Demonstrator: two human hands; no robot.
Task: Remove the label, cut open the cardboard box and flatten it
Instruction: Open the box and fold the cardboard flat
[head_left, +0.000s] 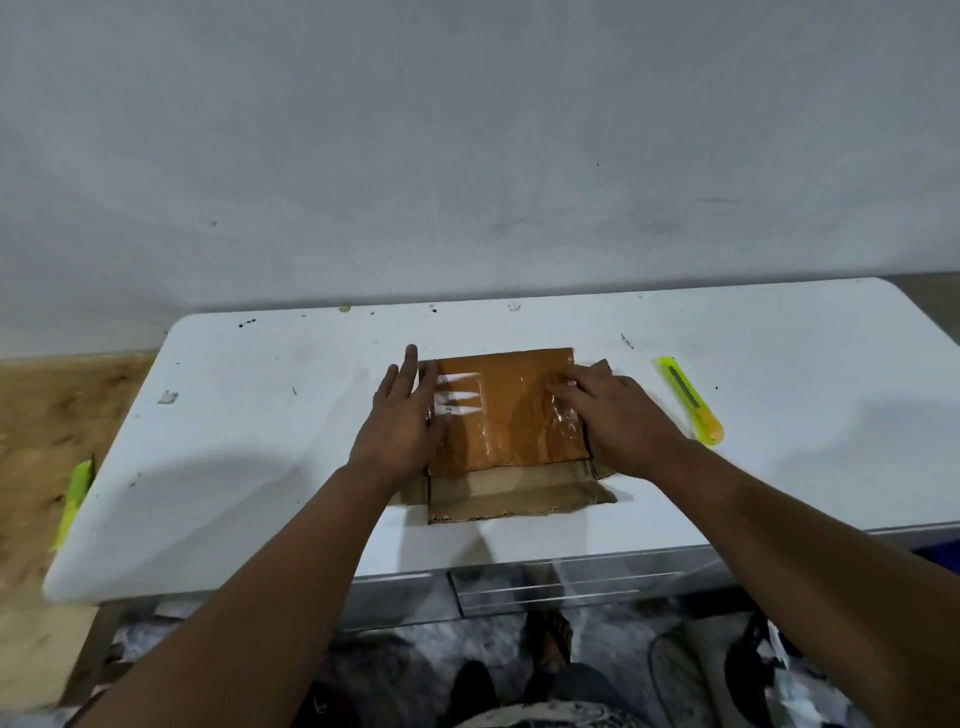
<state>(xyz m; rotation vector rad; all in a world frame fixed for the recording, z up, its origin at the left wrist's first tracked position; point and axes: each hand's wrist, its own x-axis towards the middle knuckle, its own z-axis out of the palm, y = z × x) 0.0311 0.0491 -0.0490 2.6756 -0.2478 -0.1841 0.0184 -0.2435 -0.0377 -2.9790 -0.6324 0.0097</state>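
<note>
Head view: flattened brown cardboard box (511, 415), glossy clear tape across top, lies flat at centre of white rectangular tabletop (260, 441), plain flap spread toward near edge. Left hand (402, 421) presses box's left edge, fingers straight, grip released. Right hand (613, 415) rests on box's right edge, fingers bent over crinkled tape; whether grip pinches tape, cannot tell. Yellow-and-orange plastic utility knife (690, 400) lies on tabletop just right of right hand, apart from box. White label remnant (460, 397) shows beside left hand's fingers.
</note>
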